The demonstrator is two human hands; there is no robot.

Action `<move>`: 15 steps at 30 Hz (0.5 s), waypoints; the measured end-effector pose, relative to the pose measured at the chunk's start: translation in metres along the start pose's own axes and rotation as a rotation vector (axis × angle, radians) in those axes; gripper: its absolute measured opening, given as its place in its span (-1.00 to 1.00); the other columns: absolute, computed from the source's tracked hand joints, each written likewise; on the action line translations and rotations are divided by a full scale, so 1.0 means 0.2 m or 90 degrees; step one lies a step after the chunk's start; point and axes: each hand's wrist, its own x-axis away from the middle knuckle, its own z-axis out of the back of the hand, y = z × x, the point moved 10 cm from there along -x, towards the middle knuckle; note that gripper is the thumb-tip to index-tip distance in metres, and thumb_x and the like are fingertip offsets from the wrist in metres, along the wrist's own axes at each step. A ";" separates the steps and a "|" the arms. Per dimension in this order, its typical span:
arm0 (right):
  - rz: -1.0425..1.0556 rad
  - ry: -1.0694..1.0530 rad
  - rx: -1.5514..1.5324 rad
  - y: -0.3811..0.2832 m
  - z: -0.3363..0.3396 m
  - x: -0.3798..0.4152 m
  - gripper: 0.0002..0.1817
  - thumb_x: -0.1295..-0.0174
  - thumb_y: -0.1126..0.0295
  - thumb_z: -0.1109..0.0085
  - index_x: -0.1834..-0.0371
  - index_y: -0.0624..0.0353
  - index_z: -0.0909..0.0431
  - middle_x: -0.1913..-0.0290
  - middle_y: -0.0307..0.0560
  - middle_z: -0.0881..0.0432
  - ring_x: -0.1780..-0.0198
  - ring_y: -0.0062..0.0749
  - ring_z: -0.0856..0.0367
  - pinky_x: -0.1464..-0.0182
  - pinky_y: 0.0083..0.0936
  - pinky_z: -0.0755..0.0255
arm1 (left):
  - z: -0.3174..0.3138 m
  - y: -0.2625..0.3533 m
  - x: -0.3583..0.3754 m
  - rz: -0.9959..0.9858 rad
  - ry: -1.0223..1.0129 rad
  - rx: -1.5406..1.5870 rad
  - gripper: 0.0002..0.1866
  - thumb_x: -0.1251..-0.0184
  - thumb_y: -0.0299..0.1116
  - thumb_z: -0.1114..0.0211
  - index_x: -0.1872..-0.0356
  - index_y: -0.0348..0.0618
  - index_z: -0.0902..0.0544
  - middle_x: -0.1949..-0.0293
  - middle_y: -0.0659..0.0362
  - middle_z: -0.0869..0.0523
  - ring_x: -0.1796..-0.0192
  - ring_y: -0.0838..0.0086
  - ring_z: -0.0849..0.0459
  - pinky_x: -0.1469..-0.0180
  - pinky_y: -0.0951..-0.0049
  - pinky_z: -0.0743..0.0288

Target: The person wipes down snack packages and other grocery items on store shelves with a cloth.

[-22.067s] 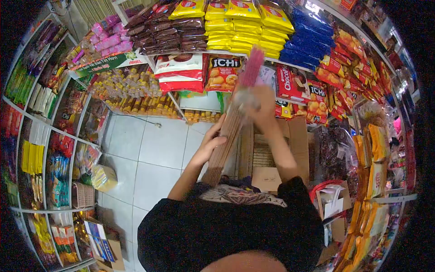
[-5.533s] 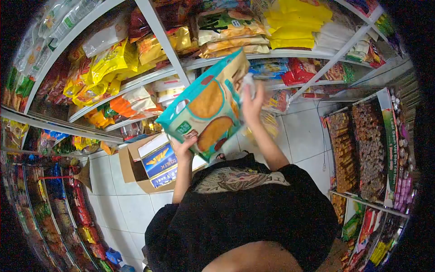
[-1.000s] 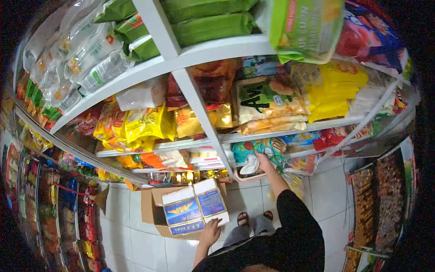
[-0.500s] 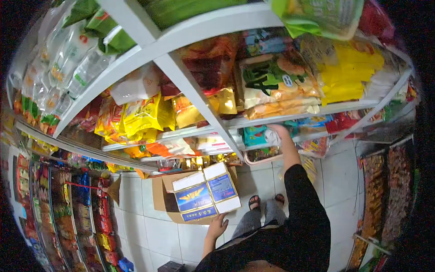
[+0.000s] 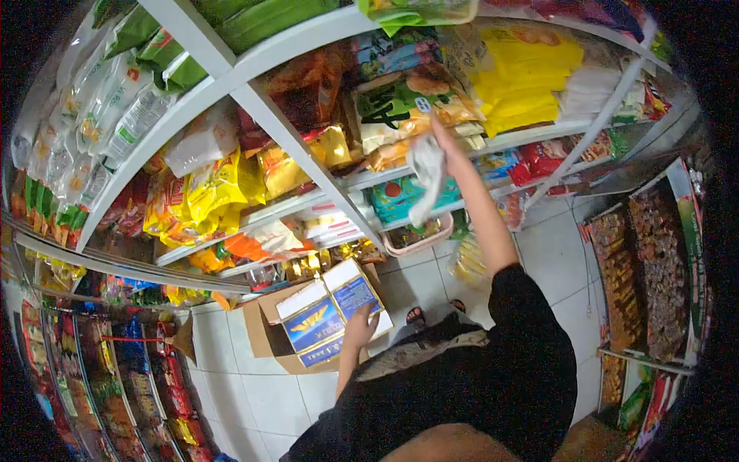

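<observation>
My right hand (image 5: 448, 150) is closed on a white cloth (image 5: 427, 173), which hangs down blurred in front of the shelf. Just behind it lies a green-and-cream snack bag (image 5: 400, 104) with large dark letters. Teal packages (image 5: 392, 202) sit on the tier below. On the left, my left hand (image 5: 359, 327) rests against a blue-and-white printed carton (image 5: 314, 323) with a gold wing emblem, its fingers apart. That carton sits at an open brown cardboard box (image 5: 265, 331) on the floor.
White shelf framing (image 5: 281, 138) crosses close in front, with yellow bags (image 5: 531, 73) on its tiers. A pink-rimmed basket (image 5: 419, 245) stands under the lowest tier. Snack racks (image 5: 654, 269) line the right, and more racks (image 5: 123, 369) stand at the left on the tiled floor (image 5: 262, 400).
My right hand has risen from the lower tier to the snack bag's level, bringing the white cloth along. My left hand has moved up onto the carton. The camera view has shifted.
</observation>
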 end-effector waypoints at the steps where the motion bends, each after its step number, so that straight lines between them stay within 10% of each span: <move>1: 0.000 -0.003 -0.087 -0.03 -0.04 -0.01 -0.50 0.07 -0.12 0.12 0.56 0.16 -0.40 0.62 -0.18 -0.46 0.60 -0.46 -0.43 0.50 -0.55 -0.36 | 0.01 0.03 -0.01 -0.002 -0.001 0.017 -0.67 0.03 -0.35 -0.03 0.16 -0.14 -0.36 0.28 -0.02 -0.47 0.31 0.14 -0.47 0.27 0.31 -0.34; 6: -0.028 0.028 -0.082 0.11 0.12 -0.28 -0.62 -0.04 0.03 0.16 0.49 0.15 -0.37 0.60 -0.17 -0.45 0.59 -0.44 -0.42 0.51 -0.55 -0.33 | 0.01 0.11 0.00 0.001 -0.001 0.047 -0.69 0.03 -0.36 -0.02 0.18 -0.12 -0.38 0.30 0.01 -0.49 0.38 0.18 -0.48 0.31 0.32 -0.33; 9: 0.184 0.103 0.137 -0.07 0.07 -0.04 -0.63 -0.05 0.15 0.18 0.52 0.29 -0.43 0.58 -0.14 -0.47 0.59 -0.46 -0.37 0.44 -0.57 -0.26 | -0.04 0.07 0.00 -0.007 0.005 0.007 -0.71 0.02 -0.36 -0.01 0.20 -0.14 -0.39 0.32 0.01 -0.49 0.36 0.23 -0.49 0.32 0.40 -0.34; 15: 0.376 0.160 0.217 -0.05 -0.07 0.57 -0.49 -0.12 0.17 0.34 0.75 0.32 -0.44 0.72 -0.12 -0.47 0.68 -0.52 -0.42 0.56 -0.68 -0.30 | -0.16 0.21 -0.09 -0.025 -0.079 0.547 -0.55 -0.08 -0.24 0.03 -0.02 -0.15 -0.18 0.14 0.07 -0.43 0.10 0.36 -0.40 0.14 0.47 -0.26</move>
